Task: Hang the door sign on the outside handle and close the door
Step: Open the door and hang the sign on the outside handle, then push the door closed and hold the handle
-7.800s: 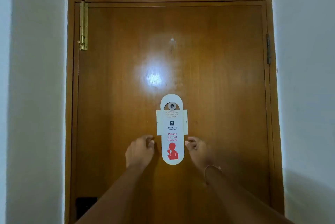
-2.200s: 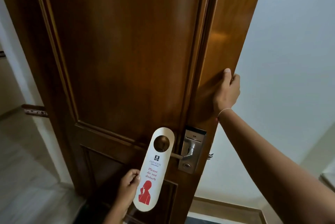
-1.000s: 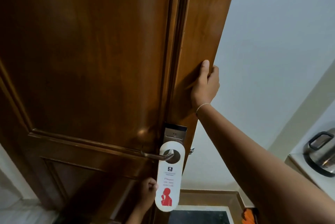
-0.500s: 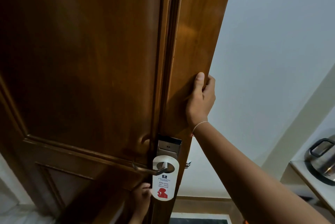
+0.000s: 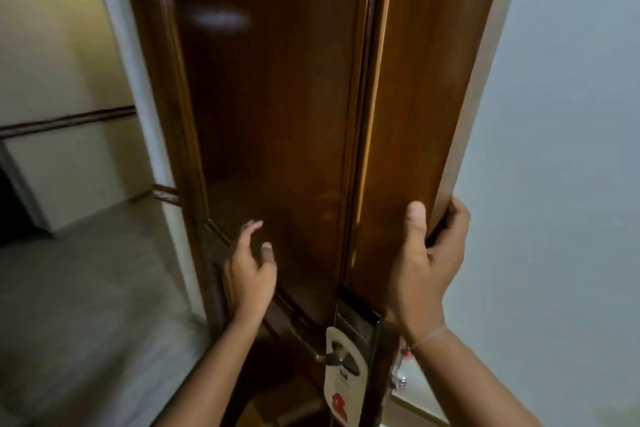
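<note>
The brown wooden door (image 5: 277, 115) stands open, its edge turned toward me. A white door sign (image 5: 343, 381) with red print hangs by its hole on the metal outside handle (image 5: 330, 355), below the lock plate (image 5: 356, 319). My left hand (image 5: 251, 271) floats in front of the door's outer face, above and left of the sign, fingers apart and holding nothing. My right hand (image 5: 427, 264) grips the door's edge, thumb on the near side and fingers wrapped behind.
A corridor with a pale floor (image 5: 86, 305) and a dark wall rail (image 5: 69, 120) opens on the left. A plain light wall (image 5: 561, 149) fills the right side. The door frame (image 5: 138, 80) runs down left of the door.
My left hand has let go of the sign and risen in front of the door. The sign now hangs freely on the handle. My view has swung left, showing the corridor.
</note>
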